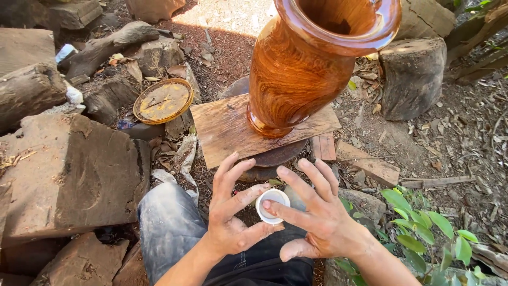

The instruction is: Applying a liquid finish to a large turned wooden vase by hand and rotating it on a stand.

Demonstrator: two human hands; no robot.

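While the person sits low on the ground, both hands meet in front of the knees around a small white round container (pixel 272 204). The left hand (pixel 233 217) holds it between the thumb and the index finger, with the other fingers spread open. The right hand (pixel 317 217) has its index finger laid across the top of the container, and the remaining fingers are stretched out and not closed on anything. The container sits between the two hands, above the lap in dusty grey jeans (pixel 174 222).

Just beyond the hands stands a tall polished wooden vase (pixel 301 74) with a glossy orange-brown grain. It rests upright on a flat wooden board (pixel 222 130), and the board lies on a dark round base (pixel 278 156). To the left of the board, a round yellow metal lid (pixel 163 100) lies on rough pieces of wood. Large brown blocks (pixel 74 175) are on the left side. A tree stump (pixel 414 77) stands to the right of the vase, and a green leafy plant (pixel 423 233) grows near the right forearm.
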